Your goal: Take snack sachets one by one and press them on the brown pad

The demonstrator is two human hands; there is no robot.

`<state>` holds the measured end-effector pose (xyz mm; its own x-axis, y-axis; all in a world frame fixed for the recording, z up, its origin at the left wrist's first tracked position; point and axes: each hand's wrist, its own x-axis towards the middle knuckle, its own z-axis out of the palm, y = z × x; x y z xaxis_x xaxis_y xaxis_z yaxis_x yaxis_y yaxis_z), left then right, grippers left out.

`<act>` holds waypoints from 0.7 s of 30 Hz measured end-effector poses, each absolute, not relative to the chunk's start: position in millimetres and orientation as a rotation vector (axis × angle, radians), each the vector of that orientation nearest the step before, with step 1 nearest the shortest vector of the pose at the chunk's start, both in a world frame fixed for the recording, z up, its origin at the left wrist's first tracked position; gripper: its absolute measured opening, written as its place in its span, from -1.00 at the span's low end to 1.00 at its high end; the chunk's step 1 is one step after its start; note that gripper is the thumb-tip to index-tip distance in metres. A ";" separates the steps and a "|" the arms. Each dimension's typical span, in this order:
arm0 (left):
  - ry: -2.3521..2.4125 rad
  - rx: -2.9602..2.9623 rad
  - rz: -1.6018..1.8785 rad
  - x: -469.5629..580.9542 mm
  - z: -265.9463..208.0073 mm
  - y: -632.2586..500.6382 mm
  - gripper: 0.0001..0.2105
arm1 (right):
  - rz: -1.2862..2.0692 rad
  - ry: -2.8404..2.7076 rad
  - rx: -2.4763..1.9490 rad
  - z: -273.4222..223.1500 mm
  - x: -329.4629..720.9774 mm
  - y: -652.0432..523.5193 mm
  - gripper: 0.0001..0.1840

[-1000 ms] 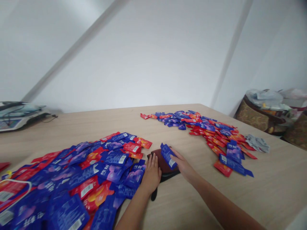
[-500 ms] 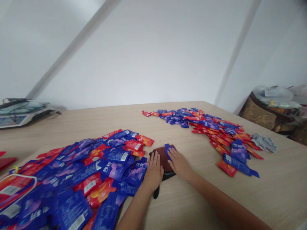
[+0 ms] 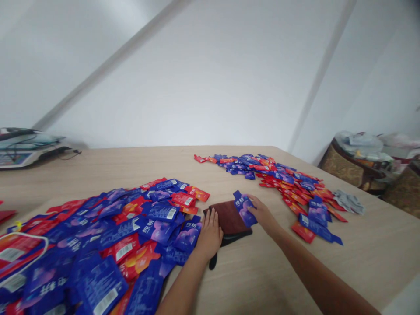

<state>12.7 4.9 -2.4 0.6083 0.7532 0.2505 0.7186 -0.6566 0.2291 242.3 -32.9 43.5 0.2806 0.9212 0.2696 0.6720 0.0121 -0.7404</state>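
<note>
A blue and purple sachet (image 3: 244, 209) is pinched by its right edge in my right hand (image 3: 260, 213), fingers closed, over the right part of a dark brown pad (image 3: 226, 217). My left hand (image 3: 211, 234) lies flat with its fingers stretched along the pad's left edge. Under the pad, black material (image 3: 234, 237) shows at the near side, and a dark rounded tip (image 3: 213, 262) pokes out below my left wrist. Just left of this hand begins a large heap of blue and red sachets (image 3: 157, 230).
Another pile of blue and red sachets (image 3: 288, 179) stretches across the right of the table, with a grey crumpled cloth (image 3: 349, 201) at its end. A scale (image 3: 26, 155) stands at the far left. Beyond the right edge, a patterned chair (image 3: 341, 164) holds plastic bags.
My right hand has gone from lying flat on the sachet to gripping its edge, and has moved right with it. The left hand stays on the pad. The view has turned slightly.
</note>
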 end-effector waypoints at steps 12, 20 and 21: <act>1.265 2.745 0.482 12.8 -0.8 3.2 -0.46 | -0.037 -2.139 -1.742 -5.0 165.4 -32.2 -0.45; 1.270 2.768 0.445 12.1 0.2 3.1 -0.48 | -0.081 -2.176 -1.787 -0.1 188.5 -15.4 -0.47; 1.264 2.770 0.459 11.9 0.4 3.0 -0.49 | -0.082 -2.134 -1.844 0.0 195.4 -13.9 -0.48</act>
<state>11.9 3.0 0.4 0.6187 0.7473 0.2425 0.7287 -0.6612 0.1782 195.4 -13.9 0.0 -0.1165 0.9543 0.2753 0.9727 0.1657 -0.1628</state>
